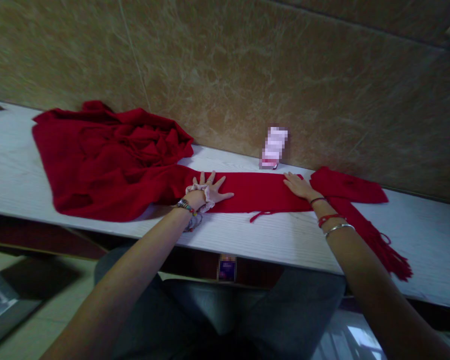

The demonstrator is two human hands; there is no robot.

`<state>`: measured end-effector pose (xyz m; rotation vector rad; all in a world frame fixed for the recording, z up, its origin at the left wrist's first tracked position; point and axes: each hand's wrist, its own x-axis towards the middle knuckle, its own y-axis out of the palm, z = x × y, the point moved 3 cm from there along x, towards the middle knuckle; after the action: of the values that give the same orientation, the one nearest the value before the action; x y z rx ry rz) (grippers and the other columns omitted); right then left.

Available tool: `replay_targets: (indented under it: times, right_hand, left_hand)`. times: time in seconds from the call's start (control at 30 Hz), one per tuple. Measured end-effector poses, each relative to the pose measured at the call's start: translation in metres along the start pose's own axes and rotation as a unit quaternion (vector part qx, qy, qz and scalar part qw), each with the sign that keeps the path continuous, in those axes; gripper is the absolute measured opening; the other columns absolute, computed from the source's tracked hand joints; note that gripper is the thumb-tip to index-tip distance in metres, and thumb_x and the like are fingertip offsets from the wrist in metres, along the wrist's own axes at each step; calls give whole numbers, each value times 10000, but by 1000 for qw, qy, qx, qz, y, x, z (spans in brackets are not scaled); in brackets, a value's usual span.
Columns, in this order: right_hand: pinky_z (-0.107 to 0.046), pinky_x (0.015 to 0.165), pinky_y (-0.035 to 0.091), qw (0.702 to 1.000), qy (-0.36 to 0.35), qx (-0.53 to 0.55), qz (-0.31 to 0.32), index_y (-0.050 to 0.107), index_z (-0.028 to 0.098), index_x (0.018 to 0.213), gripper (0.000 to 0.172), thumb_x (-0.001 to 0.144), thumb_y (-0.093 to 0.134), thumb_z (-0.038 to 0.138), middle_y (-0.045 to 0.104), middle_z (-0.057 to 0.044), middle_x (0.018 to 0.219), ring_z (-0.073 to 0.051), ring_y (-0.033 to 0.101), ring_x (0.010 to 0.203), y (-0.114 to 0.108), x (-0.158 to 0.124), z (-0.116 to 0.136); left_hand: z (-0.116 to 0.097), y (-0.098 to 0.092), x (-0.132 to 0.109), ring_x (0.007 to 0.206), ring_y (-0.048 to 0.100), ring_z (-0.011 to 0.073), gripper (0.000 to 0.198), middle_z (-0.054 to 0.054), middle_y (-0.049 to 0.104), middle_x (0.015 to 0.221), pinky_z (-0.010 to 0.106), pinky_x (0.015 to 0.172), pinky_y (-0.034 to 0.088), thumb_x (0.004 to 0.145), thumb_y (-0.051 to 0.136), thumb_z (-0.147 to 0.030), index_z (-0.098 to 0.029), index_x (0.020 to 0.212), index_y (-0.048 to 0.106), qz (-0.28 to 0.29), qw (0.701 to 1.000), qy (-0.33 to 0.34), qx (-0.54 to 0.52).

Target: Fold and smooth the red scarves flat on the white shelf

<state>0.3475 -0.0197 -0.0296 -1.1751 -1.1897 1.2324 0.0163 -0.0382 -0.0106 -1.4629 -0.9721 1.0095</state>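
Observation:
A long strip of red cloth (255, 192) lies flat across a narrow white table. My left hand (210, 189) rests on it with the fingers spread wide, a scrunchie and bracelets at the wrist. Toward the strip's right end, my right hand (299, 186) lies flat with its fingers stretched out. To the left the red cloth runs into a large crumpled heap (108, 160). Just right of my right hand are a folded red piece (348, 186) and a fringed end (395, 260), partly covered by my forearm. A thin red tie sticks out below the strip's near edge.
The white table (285, 235) stands against a brown marbled wall (210, 75). A phone-like object (273, 147), blurred out, leans on the wall behind the strip. My legs are under the table's front edge. A grey object (3, 305) is on the floor at lower left.

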Motion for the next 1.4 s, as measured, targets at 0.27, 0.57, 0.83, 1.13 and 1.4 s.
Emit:
replay_targets:
  times: [0.27,0.57,0.83,1.13,1.4]
  right_hand:
    - [-480,1082,230,996,-66,0,-63,336,50,1367,573,910,293,392,290,-208,1445,-296,231,1349,-15,-6,42]
    - [-521,1079,189,971,-235,47,15,291,220,1406,548,919,226,461,235,-75,1490,-223,177,1372,2,-43,117]
    - [-523,1057,255,998,-37,34,-27,354,113,1372,540,909,278,380,301,-162,1451,-282,251,1343,1,-25,16]
    - [-481,1087,203,967,-235,84,-58,298,201,1405,567,907,295,471,234,-94,1490,-228,164,1375,-13,-54,91]
    - [-542,1068,204,995,-88,43,18,324,226,1393,511,919,304,415,261,-89,1479,-268,207,1358,-1,-39,43]
  left_hand:
    - [-1,-3,1,1349,48,417,691,86,92,1510,557,1060,135,842,324,-635,-288,1429,214,25,1000,0,-7]
    - [2,6,12,1336,81,444,726,98,100,1508,589,1035,171,825,293,-676,-280,1429,214,12,1000,4,10]
    - [3,3,14,1335,100,440,631,120,145,1496,608,1015,208,859,355,-588,-252,1392,328,-38,999,21,8]
    - [-26,1,4,1362,194,246,528,74,255,1471,444,1091,213,896,402,-432,-211,1374,355,-33,955,296,6]
    - [-15,10,11,1364,157,292,602,65,207,1488,504,1070,188,887,356,-533,-251,1411,264,-2,972,234,21]
